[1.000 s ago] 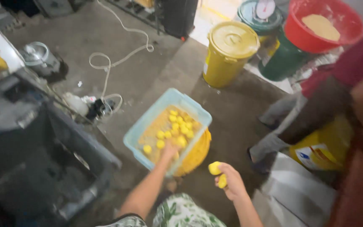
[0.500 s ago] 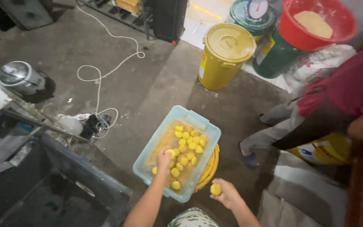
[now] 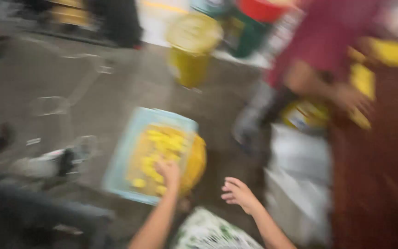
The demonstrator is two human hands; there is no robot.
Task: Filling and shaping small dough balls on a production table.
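Note:
The picture is badly motion-blurred. A light blue rectangular tub holds several yellow pieces and rests on a yellow round container on the floor. My left hand reaches into the tub among the yellow pieces; the blur hides whether it grips any. To the right of the tub hovers my right hand, its fingers spread and nothing in it.
A person in a dark red top stands at the right by a dark reddish surface with yellow pieces on it. A yellow lidded bucket stands behind the tub. A white sack lies at the right, cables at the left.
The view has swung to the right and blurred. My right hand held a yellow piece half a second ago; now it shows none. My left hand stays in the tub.

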